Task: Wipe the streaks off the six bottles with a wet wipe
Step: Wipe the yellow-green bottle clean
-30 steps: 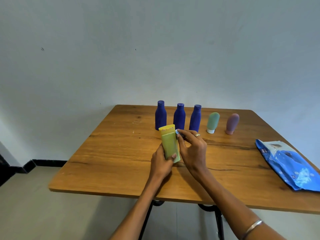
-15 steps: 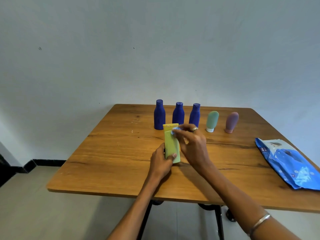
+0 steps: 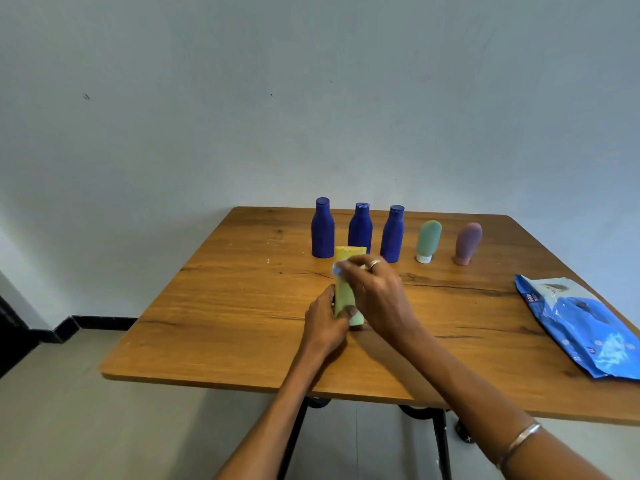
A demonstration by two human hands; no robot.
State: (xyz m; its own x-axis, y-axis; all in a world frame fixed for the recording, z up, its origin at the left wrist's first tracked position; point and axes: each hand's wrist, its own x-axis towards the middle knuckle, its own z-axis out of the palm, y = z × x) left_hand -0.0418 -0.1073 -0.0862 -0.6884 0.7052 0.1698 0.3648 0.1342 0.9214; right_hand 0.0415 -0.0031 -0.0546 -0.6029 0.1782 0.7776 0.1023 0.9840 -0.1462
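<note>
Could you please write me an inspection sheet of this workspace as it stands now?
Surface: wooden table, small pale flecks near the far left.
Job's things: yellow-green tube held upright near the middle; three blue bottles, a green bottle and a pink bottle stand in a row at the back; a wipe shows at the right fingertips.
Clutter: blue wipes pack lies at the right edge.
Hands: left hand grips the tube's lower part; right hand pinches the wipe against the tube's upper part.
Cables: nothing seen.
Surroundings: plain pale wall, grey floor, dark skirting.
</note>
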